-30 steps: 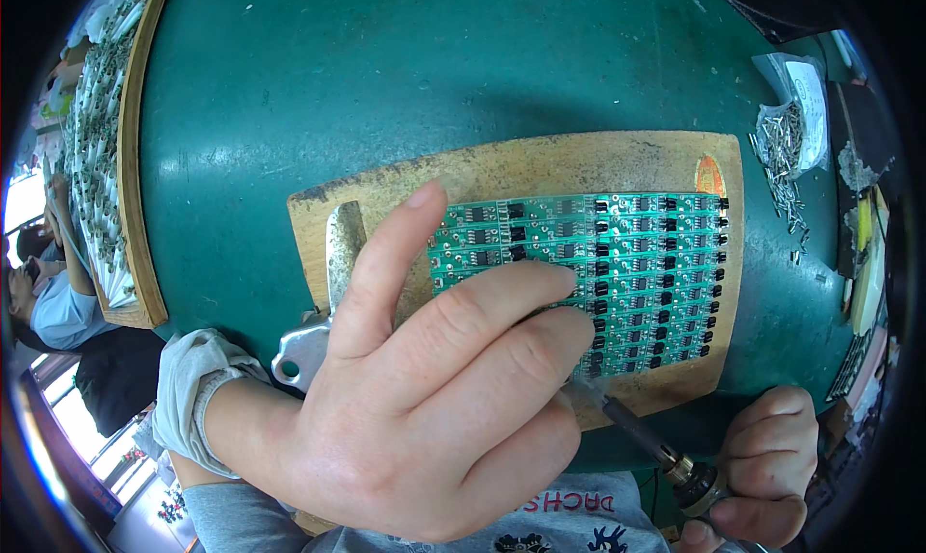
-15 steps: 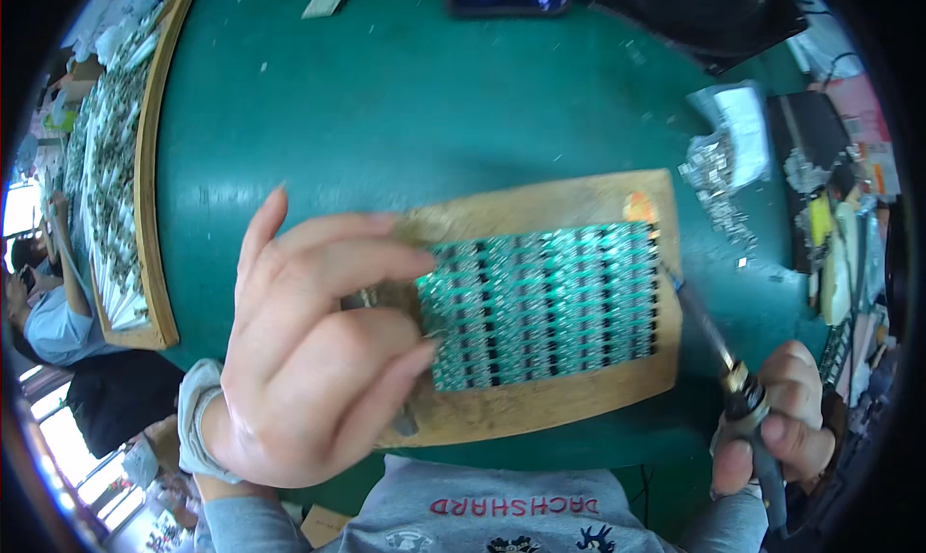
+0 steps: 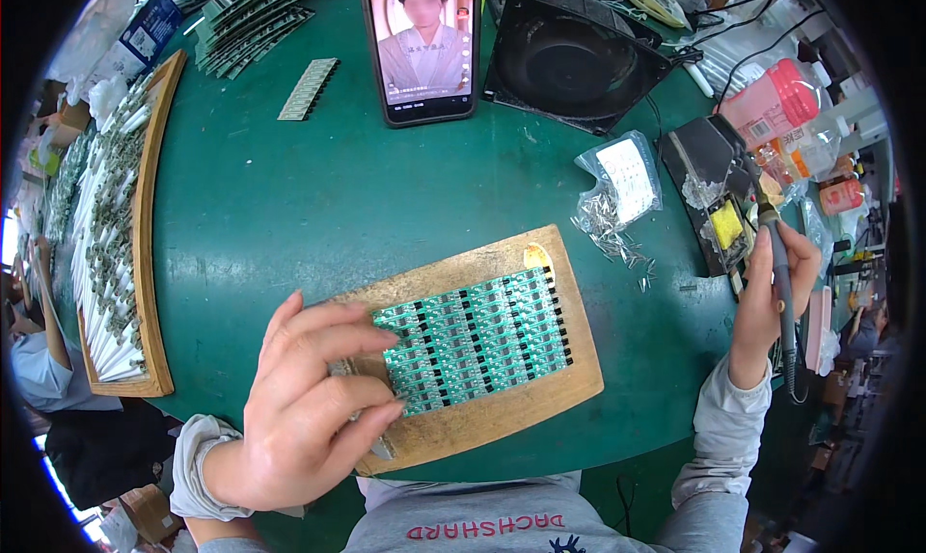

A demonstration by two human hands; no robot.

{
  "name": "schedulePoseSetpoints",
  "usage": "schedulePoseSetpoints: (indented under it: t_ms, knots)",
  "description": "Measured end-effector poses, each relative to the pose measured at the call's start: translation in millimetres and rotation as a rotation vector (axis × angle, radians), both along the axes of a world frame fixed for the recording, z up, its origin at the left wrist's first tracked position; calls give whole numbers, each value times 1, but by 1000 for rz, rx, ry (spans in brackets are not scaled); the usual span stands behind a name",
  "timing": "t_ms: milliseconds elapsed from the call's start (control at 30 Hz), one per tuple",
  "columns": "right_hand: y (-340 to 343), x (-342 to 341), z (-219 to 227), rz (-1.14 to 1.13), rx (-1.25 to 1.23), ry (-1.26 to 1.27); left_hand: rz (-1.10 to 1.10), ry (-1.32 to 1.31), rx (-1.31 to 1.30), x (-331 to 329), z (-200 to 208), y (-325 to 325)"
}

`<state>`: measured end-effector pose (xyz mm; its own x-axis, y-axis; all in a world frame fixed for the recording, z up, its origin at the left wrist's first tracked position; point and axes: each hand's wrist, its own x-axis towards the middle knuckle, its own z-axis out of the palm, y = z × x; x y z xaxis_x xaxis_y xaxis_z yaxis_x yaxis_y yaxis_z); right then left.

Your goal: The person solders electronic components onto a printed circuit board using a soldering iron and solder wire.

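Note:
A panel of green circuit boards [image 3: 473, 341], with rows of black parts and black pieces along its right edge, lies on a wooden board [image 3: 482, 435]. The fingertips and thumb of my left hand [image 3: 313, 404] are bent round the panel's left edge, gripping it. Part of a grey metal piece shows under that palm; the rest is hidden. Off to the right, my right hand [image 3: 767, 297] is closed round the handle of a soldering iron [image 3: 783, 283]. Its front end points away from me, beside a dark soldering stand [image 3: 696, 167] with a yellow sponge [image 3: 725, 225].
Small metal pieces [image 3: 608, 215] spill from a plastic bag [image 3: 632, 172]. A phone [image 3: 424, 56] stands at the far side beside a black fan [image 3: 569, 66]. Board strips [image 3: 309, 88] lie far left. A wood-framed tray [image 3: 154, 215] holds white sticks. Bottles [image 3: 772, 105] stand far right.
My right hand has carried the soldering iron from the panel's right edge out to the stand. My left hand stays at the panel. The view has shifted, showing more of the table's far side.

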<state>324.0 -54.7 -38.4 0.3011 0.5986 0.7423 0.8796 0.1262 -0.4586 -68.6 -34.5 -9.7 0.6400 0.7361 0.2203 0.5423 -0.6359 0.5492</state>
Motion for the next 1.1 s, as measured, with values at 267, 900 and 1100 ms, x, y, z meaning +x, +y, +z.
schedulePoseSetpoints:
  t_ms: [267,900,1100]
  knots:
    - [0,-16,8,116,9,71,-84,-51,171,0,11,-25]
    - [-11,-168,3,990,-304,422,-170,-316,351,35,-10,-7]
    - [-7,-162,4,1009,-295,426,-138,-298,176,31,-9,-2]
